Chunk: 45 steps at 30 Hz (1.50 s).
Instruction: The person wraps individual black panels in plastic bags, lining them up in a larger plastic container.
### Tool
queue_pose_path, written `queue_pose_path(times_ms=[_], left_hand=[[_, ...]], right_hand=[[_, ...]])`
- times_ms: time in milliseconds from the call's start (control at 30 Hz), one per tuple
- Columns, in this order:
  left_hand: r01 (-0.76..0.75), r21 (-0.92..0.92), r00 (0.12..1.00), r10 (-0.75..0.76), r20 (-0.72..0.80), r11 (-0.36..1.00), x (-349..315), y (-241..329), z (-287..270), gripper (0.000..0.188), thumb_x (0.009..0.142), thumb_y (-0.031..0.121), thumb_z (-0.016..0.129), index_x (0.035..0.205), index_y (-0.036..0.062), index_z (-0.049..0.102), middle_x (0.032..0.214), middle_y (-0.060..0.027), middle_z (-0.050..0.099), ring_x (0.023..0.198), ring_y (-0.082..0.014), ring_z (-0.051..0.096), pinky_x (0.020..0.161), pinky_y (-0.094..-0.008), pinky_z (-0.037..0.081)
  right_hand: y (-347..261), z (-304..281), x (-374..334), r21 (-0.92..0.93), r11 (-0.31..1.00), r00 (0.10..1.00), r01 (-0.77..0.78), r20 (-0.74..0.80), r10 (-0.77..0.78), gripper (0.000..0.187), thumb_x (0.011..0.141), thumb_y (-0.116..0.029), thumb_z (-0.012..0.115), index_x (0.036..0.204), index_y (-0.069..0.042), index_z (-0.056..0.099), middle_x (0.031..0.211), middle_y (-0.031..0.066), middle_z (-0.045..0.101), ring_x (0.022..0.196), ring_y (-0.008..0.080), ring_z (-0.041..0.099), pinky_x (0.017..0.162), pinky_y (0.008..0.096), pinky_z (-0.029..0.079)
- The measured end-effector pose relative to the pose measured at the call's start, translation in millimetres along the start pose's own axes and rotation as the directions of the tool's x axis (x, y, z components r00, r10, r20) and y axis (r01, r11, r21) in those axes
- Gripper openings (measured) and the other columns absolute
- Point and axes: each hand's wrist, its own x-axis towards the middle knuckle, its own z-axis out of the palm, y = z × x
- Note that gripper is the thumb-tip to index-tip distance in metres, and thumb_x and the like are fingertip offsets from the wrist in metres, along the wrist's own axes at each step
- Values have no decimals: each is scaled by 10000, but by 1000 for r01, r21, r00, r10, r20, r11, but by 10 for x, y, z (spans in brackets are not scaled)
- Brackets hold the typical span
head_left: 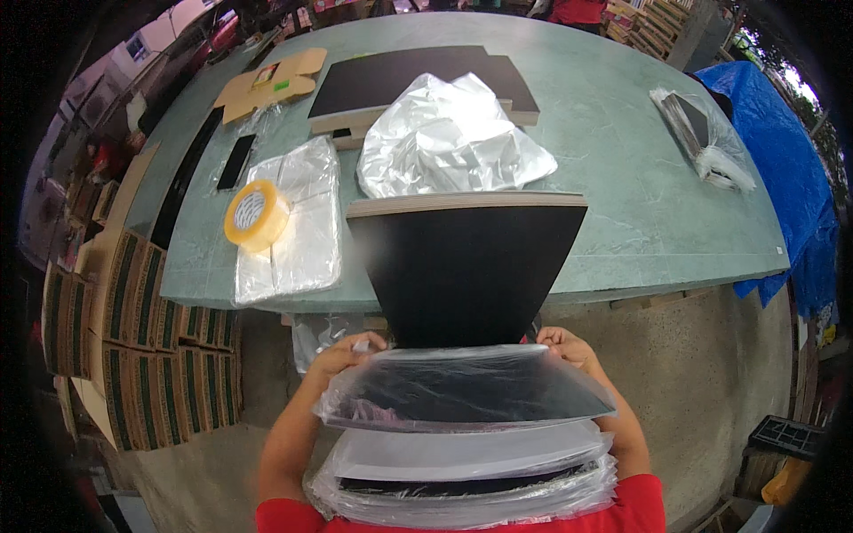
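Hands grip the clear plastic bag (462,391) over a stack of black boards (466,266): left hand (342,351) at nine o'clock, right hand (564,345) at three, beside the green counter (640,204).

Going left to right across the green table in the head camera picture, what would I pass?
Flattened cardboard box → black strip → roll of yellow tape → crumpled silver bag → bagged dark sheets at the right edge.

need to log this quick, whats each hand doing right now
Left hand: closed on the clear plastic bag's left edge.
Right hand: closed on the bag's right edge, around the black boards.
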Motion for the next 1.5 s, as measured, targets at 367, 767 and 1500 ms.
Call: queue_pose_path(times_ms=[367, 767, 1500], left_hand=[[255, 949, 877, 369, -309, 188, 30, 328, 349, 325, 721, 238, 612, 944, 13, 542, 718, -94, 591, 654, -158, 553, 595, -280, 436], [103, 984, 995, -18, -102, 142, 556, -364, 755, 446, 802, 471, 442, 1015, 87, 519, 1005, -149, 551, 911, -318, 537, 770, -401, 414], [150, 986, 980, 120, -159, 76, 668, -470, 483, 394, 803, 448, 451, 926, 85, 540, 904, -164, 575, 884, -326, 540, 746, -414, 419]], right_hand=[[-429, 444, 54, -807, 521, 693, -279, -544, -473, 205, 760, -174, 599, 887, -19, 556, 783, 43, 584, 638, 127, 555, 584, 269, 464], [325, 500, 446, -911, -132, 880, -390, -411, 239, 592, 843, -441, 412, 1268, -40, 321, 1327, 163, 282, 1228, 281, 268, 1010, 397, 165], [-293, 3344, -146, 473, 877, 789, -86, 569, -230, 307, 658, -1, 541, 919, 74, 399, 861, 198, 486, 808, 197, 485, 716, 293, 376]])
